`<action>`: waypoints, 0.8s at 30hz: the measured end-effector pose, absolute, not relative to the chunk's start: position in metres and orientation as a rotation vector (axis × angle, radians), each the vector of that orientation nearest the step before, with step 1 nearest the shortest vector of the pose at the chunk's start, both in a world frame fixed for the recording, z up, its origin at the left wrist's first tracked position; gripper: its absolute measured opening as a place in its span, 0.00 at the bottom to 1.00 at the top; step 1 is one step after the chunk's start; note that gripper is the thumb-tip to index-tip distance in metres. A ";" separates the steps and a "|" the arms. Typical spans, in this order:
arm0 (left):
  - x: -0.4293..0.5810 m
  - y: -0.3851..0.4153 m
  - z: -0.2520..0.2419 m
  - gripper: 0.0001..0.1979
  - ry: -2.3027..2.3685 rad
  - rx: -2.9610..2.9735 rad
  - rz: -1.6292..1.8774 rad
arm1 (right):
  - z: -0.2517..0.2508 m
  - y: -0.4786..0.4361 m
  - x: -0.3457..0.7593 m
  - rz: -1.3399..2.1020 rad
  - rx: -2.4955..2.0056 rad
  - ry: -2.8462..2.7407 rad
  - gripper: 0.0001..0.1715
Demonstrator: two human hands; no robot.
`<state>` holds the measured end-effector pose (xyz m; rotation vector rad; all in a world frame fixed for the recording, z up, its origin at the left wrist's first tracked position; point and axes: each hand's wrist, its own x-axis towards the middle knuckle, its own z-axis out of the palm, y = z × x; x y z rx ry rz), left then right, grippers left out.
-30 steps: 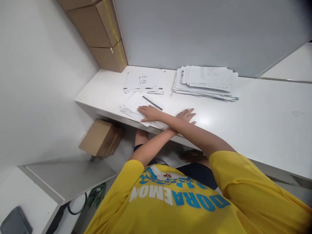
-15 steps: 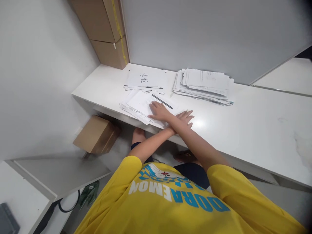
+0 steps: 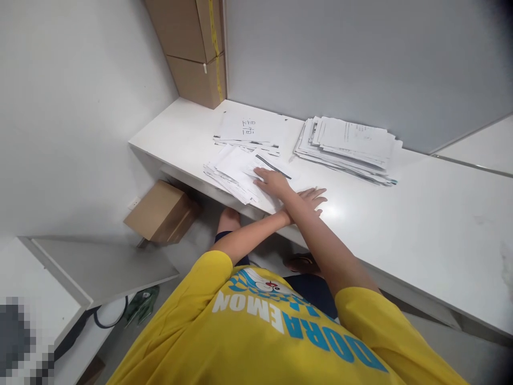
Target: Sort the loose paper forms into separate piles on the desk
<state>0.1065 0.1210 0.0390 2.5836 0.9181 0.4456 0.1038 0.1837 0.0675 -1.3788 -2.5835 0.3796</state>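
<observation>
My arms are crossed over the front of the white desk (image 3: 420,224). With fingers spread, my right hand (image 3: 273,183) rests on a white printed sheet with a dark bar (image 3: 273,166), holding nothing. That sheet is on the right part of a loose, fanned pile of papers (image 3: 228,172). Beneath my right forearm, my left hand (image 3: 315,200) is flat at the desk's front edge, fingers stretched to the right; its back is partly covered by the forearm. Behind the pile is a stack topped by a sheet with large handwritten characters (image 3: 234,125).
A thicker, uneven paper stack (image 3: 348,144) stands on the desk at the back right. Cardboard boxes (image 3: 194,80) are piled against the partition at the back left. Another cardboard box (image 3: 156,211) sits below the desk's left end, near an open white cabinet door (image 3: 116,267).
The view has turned slightly, so the desk and papers appear farther right. Both hands keep nearly the same place, with the right still on the sheet.
</observation>
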 end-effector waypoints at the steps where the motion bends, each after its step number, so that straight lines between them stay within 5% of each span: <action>1: 0.107 0.120 0.040 0.23 0.916 2.581 0.453 | 0.069 0.183 0.103 0.363 -1.405 -2.552 0.32; 4: 0.107 0.119 0.040 0.23 0.924 2.573 0.462 | 0.069 0.180 0.102 0.322 -1.427 -2.517 0.30; 9: 0.110 0.117 0.036 0.23 0.914 2.590 0.454 | 0.061 0.177 0.103 0.327 -1.286 -2.601 0.43; 18: 0.112 0.117 0.031 0.21 0.900 2.610 0.450 | 0.063 0.179 0.103 0.415 -1.261 -2.613 0.34; 24: 0.112 0.116 0.030 0.20 0.906 2.637 0.454 | 0.061 0.175 0.102 0.406 -1.322 -2.644 0.43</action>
